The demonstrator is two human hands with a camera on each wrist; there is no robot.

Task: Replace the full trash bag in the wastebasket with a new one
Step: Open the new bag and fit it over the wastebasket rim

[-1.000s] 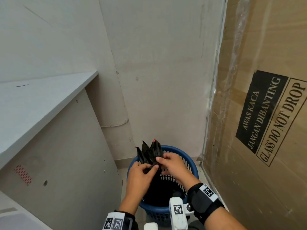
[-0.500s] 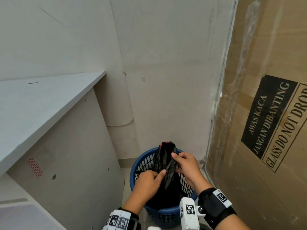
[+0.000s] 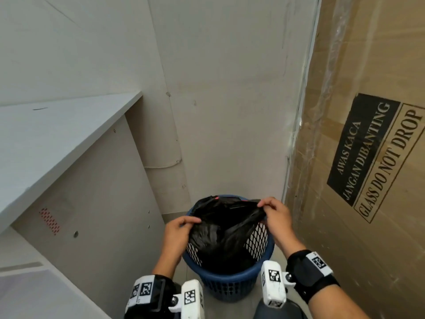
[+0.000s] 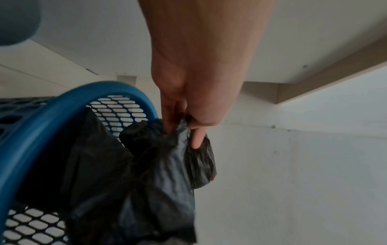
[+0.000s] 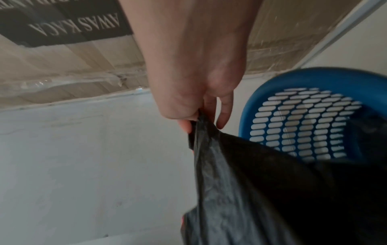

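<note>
left hand (image 3: 177, 229) pinching bag (image 3: 220, 231) edge | right hand (image 3: 274, 215) pinching the opposite edge | bag mouth stretched over the bin (image 3: 232, 284), body hanging inside | guessing it's being opened to cuff the rim

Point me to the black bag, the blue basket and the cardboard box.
black bag (image 3: 220, 229), head view, crumpled side below its opened mouth.
blue basket (image 3: 230, 280), head view, near rim.
cardboard box (image 3: 358, 65), head view, plain upper face.
</note>
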